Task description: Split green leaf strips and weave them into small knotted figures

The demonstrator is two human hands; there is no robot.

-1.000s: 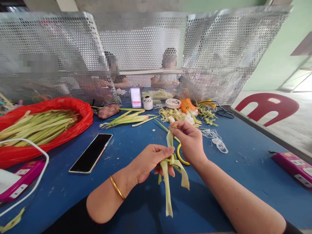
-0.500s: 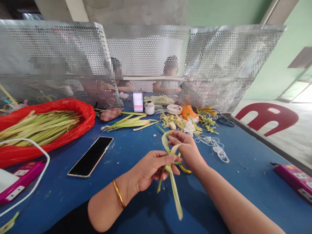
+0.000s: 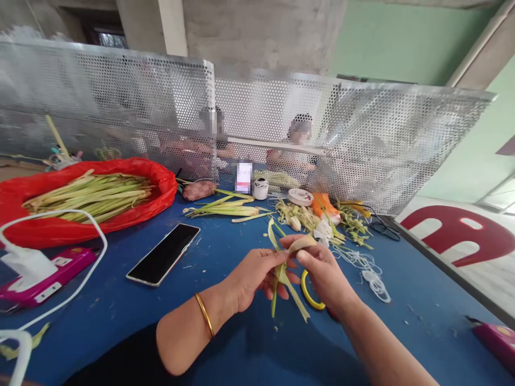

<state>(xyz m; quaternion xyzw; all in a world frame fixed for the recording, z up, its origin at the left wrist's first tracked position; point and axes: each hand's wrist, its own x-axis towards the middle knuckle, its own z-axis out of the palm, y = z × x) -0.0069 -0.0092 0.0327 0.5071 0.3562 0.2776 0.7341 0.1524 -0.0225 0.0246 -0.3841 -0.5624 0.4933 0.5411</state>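
Observation:
Pale green leaf strips (image 3: 295,297), folded and crossed over each other, are pinched between the thumb and fingers of my left hand (image 3: 261,273). My right hand (image 3: 322,268) grips one pale strip end (image 3: 301,244) between thumb and fingers, bent over toward the right. One strip points up and away from the crossing, and other ends hang toward me. Beside my right hand, a yellow ring-shaped handle (image 3: 309,292) lies on the blue table (image 3: 225,354); the rest of that object is hidden under the hand.
A red plastic bag (image 3: 161,195) full of leaf strips stands at left, near a black-screened phone (image 3: 163,254) and a magenta power strip (image 3: 76,262). Leaf strips (image 3: 225,208), a tape roll (image 3: 300,197), scraps and white string (image 3: 374,284) lie ahead. Behind a perforated metal screen (image 3: 265,102) people sit.
My right hand has drawn the pale strip end over to the right and turned thumb-up. The loop above my left hand has opened out. The camera view has shifted and tilted.

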